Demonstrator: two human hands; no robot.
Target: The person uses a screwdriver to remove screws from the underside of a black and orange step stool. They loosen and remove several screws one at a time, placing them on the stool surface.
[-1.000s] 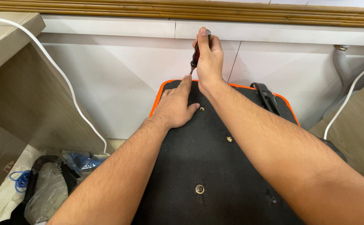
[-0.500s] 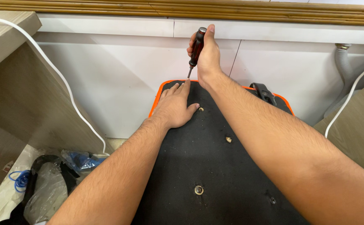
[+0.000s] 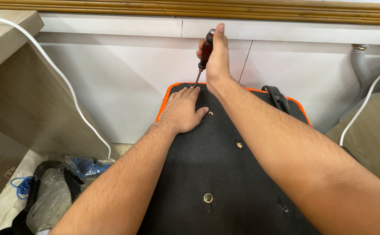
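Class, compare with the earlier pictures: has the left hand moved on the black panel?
No. The left hand lies flat in the same spot, thumb tip beside the same screw hole.

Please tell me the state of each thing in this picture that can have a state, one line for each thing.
Right hand: closed around the screwdriver handle.
Screwdriver: held nearly upright, tip down at the far edge of the black panel.
Left hand: open, lying flat on the panel, fingers beside the tip.
Black panel: lying flat, orange rim at the far end.
White cable: hanging slack down to the floor.
Plastic bags: crumpled on the floor.
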